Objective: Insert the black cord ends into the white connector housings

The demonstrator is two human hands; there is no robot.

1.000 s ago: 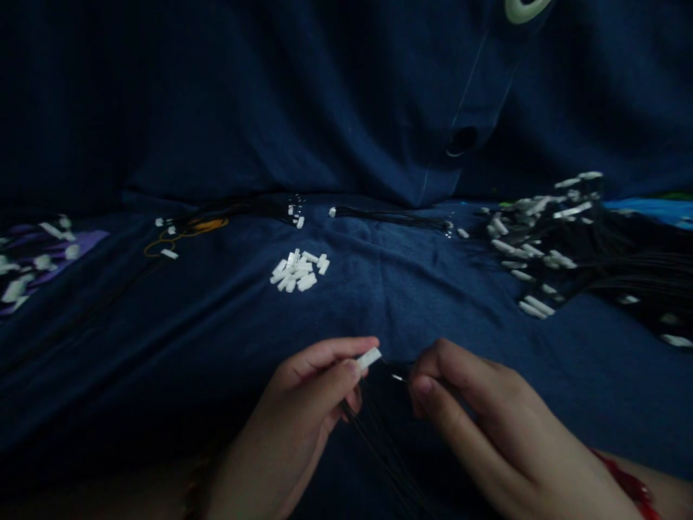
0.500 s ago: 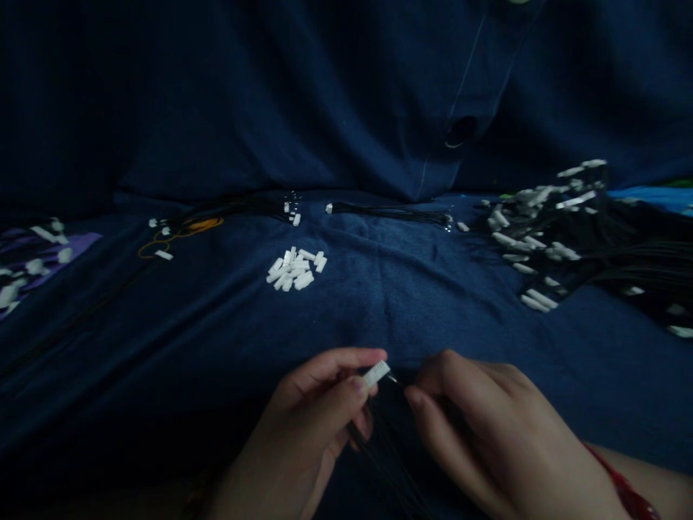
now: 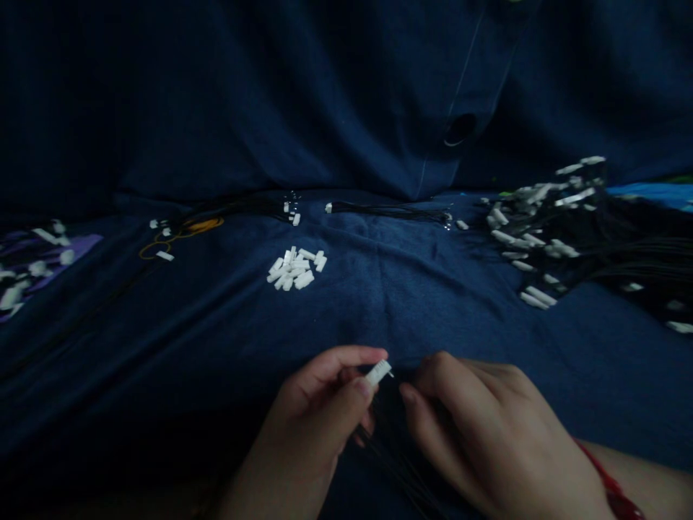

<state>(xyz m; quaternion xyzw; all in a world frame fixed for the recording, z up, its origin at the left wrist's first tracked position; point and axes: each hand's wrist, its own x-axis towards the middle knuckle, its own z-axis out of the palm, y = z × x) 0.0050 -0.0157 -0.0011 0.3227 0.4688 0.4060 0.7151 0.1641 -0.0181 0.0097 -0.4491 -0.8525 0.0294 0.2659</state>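
Above blue cloth (image 3: 411,310), your left hand (image 3: 325,415) pinches a white connector housing (image 3: 379,372), apparently keeping its end accessible to your right hand (image 3: 498,419), partly curled nearby, its hold unclear.

The connector (image 3: 377,373) in my left hand (image 3: 317,415) looks like smooth, hard white plastic, fairly matt, with fine ridges across its face. A thin tip (image 3: 390,374) at its end has a pale, metallic look. The small pile (image 3: 297,269) in front of me seems to be the same plain plastic. Under it all I see dark blue cloth (image 3: 206,325), matt and softly creased. The black wires (image 3: 390,211) look thin and smooth, and tiny bright metal-like ends (image 3: 447,219) glint on them. My red band (image 3: 614,485) catches some shine, though its material is too dim to tell.
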